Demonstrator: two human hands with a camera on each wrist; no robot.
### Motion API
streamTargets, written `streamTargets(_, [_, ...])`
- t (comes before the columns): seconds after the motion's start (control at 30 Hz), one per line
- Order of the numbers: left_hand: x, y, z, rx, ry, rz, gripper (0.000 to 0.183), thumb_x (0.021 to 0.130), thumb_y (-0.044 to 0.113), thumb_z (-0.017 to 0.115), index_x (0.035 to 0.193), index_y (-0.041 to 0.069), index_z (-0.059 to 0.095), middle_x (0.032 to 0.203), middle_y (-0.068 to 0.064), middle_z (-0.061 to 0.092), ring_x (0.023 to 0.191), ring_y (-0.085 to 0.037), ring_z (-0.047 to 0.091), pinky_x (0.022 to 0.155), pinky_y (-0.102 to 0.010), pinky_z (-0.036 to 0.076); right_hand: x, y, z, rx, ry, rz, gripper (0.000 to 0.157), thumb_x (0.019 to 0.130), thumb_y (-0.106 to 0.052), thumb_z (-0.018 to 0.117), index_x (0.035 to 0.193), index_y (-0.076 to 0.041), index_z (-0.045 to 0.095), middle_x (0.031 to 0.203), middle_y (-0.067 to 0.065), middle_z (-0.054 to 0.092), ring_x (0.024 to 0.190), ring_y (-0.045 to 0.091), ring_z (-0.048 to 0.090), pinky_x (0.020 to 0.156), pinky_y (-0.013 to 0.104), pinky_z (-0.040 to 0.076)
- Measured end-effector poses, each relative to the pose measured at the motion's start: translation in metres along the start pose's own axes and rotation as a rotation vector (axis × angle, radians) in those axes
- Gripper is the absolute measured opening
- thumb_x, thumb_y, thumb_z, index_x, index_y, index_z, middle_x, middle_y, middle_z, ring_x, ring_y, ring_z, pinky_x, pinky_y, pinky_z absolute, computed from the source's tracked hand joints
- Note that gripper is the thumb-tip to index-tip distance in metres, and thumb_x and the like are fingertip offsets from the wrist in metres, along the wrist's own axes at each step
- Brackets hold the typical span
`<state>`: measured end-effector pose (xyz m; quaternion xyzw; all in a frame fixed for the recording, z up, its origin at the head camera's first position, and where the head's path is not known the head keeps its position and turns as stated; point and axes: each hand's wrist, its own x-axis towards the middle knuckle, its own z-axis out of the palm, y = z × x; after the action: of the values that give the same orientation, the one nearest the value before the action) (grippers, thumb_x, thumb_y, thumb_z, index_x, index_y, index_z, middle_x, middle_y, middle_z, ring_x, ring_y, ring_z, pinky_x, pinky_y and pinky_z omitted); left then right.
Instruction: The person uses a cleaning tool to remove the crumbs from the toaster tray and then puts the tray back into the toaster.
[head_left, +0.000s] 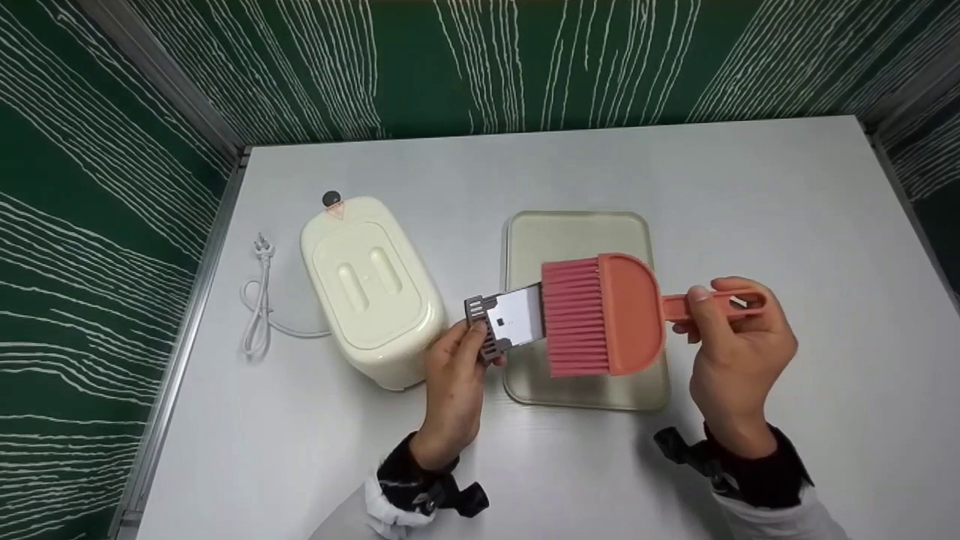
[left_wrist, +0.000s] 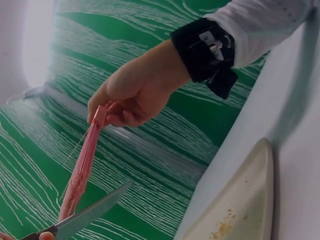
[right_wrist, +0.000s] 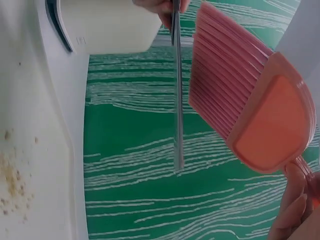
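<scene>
Cord (head_left: 259, 315) is lying in loops at your far left, its plug (head_left: 262, 247) unconnected, leading to a cream appliance (head_left: 367, 289) that is standing on the table (head_left: 810, 210). Just right of that, your left hand (head_left: 454, 382) is pinching the dark slatted end (head_left: 474, 309) of a thin flat plate (head_left: 517, 316); you are gripping that end only, so the rest of the plate is extending rightward, clear of your fingers, above a beige tray (head_left: 577, 225). Crumbs (right_wrist: 15, 180) are lying on this tray, so some of the brushing is probably done; with plate and brush (head_left: 634, 315) both in your hands, the job is apparently not finished. Bristles (head_left: 577, 319) are covering the plate's free end in the head view, but whether they are touching it is hard to tell, since the right wrist view is showing the plate nearly edge-on. Farthest right, your right hand (head_left: 739, 345) is gripping the brush's handle (head_left: 679, 307), thumb on top, with the bristles pointing left.
</scene>
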<state>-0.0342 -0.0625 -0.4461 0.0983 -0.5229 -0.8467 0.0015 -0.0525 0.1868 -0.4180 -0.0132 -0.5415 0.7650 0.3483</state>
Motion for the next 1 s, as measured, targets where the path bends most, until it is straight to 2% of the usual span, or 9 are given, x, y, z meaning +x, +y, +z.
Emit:
streamTargets(0.2, [-0.001,-0.002,-0.001,0.025,-0.043,-0.021,0.031,0.107,0.006,0.049,0.124,-0.017,0.062,0.105,-0.017,0.068,0.085,-0.018,0.061,0.07,-0.026,0.054,-0.011,-0.001,0.005,0.017,-0.063,0.041,0.014,0.087,0.019,0.07,0.099,0.017,0.062,0.073,0.018,0.069,0.05,0.02,0.061,0.051,0.022,0.052])
streamTargets(0.47, [-0.002,-0.004,-0.001,0.033,-0.08,-0.044,0.031,0.107,0.005,0.049,0.123,-0.018,0.061,0.099,-0.015,0.067,0.083,-0.016,0.061,0.071,-0.025,0.052,-0.02,0.0,0.009,-0.073,-0.147,0.024,0.013,0.089,0.017,0.069,0.1,0.017,0.063,0.074,0.014,0.072,0.052,0.017,0.064,0.052,0.02,0.052])
streamTargets(0.6, [-0.002,-0.004,-0.001,0.041,-0.084,-0.055,0.031,0.107,0.005,0.049,0.122,-0.02,0.06,0.097,-0.014,0.066,0.081,-0.016,0.06,0.071,-0.026,0.052,-0.022,0.003,0.009,-0.119,-0.183,-0.013,0.014,0.088,0.019,0.068,0.1,0.02,0.061,0.074,0.013,0.073,0.055,0.017,0.065,0.054,0.02,0.052])
streamTargets(0.8, [-0.002,-0.004,0.0,0.022,-0.071,-0.057,0.03,0.106,0.004,0.05,0.121,-0.02,0.061,0.098,-0.016,0.065,0.08,-0.016,0.06,0.069,-0.025,0.052,-0.021,0.004,0.007,-0.178,-0.18,-0.083,0.013,0.086,0.02,0.068,0.098,0.021,0.062,0.075,0.01,0.074,0.057,0.014,0.067,0.056,0.019,0.055])
streamTargets(1.0, [-0.002,-0.003,0.0,0.02,-0.059,-0.049,0.027,0.106,0.004,0.05,0.118,-0.017,0.063,0.098,-0.013,0.065,0.081,-0.016,0.059,0.069,-0.025,0.052,-0.018,0.004,0.006,-0.202,-0.144,-0.088,0.013,0.086,0.018,0.069,0.097,0.02,0.063,0.073,0.009,0.073,0.055,0.014,0.065,0.056,0.02,0.054])
